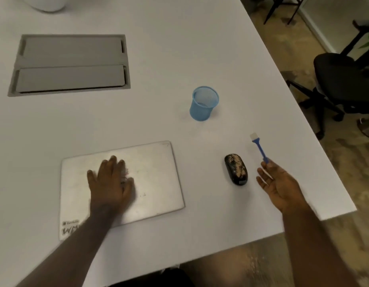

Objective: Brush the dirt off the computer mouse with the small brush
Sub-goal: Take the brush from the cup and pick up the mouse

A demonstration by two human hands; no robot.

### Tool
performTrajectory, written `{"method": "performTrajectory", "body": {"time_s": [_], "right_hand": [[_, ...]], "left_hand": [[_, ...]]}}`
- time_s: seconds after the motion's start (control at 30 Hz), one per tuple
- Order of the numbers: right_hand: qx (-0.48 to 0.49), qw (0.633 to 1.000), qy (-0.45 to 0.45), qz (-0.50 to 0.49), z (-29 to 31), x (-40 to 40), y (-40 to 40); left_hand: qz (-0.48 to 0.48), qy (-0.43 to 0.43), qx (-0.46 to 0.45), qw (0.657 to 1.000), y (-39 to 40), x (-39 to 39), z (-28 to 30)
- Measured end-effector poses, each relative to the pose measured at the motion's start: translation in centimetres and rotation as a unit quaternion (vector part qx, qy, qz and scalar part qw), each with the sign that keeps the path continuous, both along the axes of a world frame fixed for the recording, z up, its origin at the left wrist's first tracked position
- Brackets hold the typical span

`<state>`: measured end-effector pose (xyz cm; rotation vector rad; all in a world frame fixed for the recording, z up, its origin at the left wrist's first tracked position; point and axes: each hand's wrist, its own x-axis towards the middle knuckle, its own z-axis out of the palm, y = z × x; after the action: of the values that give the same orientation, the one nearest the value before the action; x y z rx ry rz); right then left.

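Note:
A black computer mouse (236, 169) speckled with tan dirt lies on the white table (179, 48). Just right of it, my right hand (279, 184) holds the lower end of a small blue-handled brush (260, 148) between thumb and forefinger; the other fingers are spread, palm up. The brush's white bristles point away from me, clear of the mouse. My left hand (111, 181) rests flat, fingers apart, on a closed silver laptop (154, 172) to the left of the mouse.
A blue mesh pen cup (204, 104) stands behind the mouse. A grey cable hatch (71, 63) is set into the table at the far left. The table's right edge runs close to my right hand; a black office chair (345, 83) stands beyond it.

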<state>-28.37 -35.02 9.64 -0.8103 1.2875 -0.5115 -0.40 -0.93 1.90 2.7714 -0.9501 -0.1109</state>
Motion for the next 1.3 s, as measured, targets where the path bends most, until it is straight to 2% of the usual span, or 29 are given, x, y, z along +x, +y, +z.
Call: {"method": "performTrajectory", "body": {"time_s": [0.07,0.13,0.2,0.33,0.4,0.47,0.53,0.6,0.77,1.3], "right_hand": [[0.021,1.0,0.004,-0.012,-1.4,-1.2,1.0],[0.03,0.999,0.004,-0.035,-2.6,-1.7,1.6],[0.029,0.998,0.014,-0.063,-3.5,-1.5,2.0],[-0.027,0.996,0.048,-0.072,-4.3,-0.2,2.5],[-0.063,0.994,0.065,-0.057,-4.3,0.5,2.4],[-0.091,0.992,0.085,-0.033,-4.4,1.1,2.3],[-0.108,0.989,0.097,-0.014,-4.7,1.4,2.1],[-0.115,0.988,0.101,-0.007,-5.0,1.7,2.0],[-0.126,0.986,0.113,0.003,-5.4,2.2,1.6],[-0.133,0.984,0.121,0.006,-6.2,1.9,1.2]], "left_hand": [[0.017,0.012,-0.027,0.999,-1.7,-0.4,1.3],[0.012,0.051,-0.111,0.992,-4.4,-1.8,2.6],[-0.021,0.121,-0.201,0.972,-7.7,-3.9,3.8],[-0.069,0.262,-0.269,0.924,-14.0,-9.2,5.1],[-0.045,0.351,-0.261,0.898,-16.5,-11.4,5.3],[-0.008,0.44,-0.21,0.873,-18.6,-13.1,5.1],[0.046,0.533,-0.181,0.825,-20.1,-14.3,4.8],[0.099,0.58,-0.174,0.79,-21.1,-15.0,4.4],[0.16,0.605,-0.185,0.758,-23.0,-15.6,3.9],[0.226,0.57,-0.214,0.76,-26.6,-16.5,3.7]]}}
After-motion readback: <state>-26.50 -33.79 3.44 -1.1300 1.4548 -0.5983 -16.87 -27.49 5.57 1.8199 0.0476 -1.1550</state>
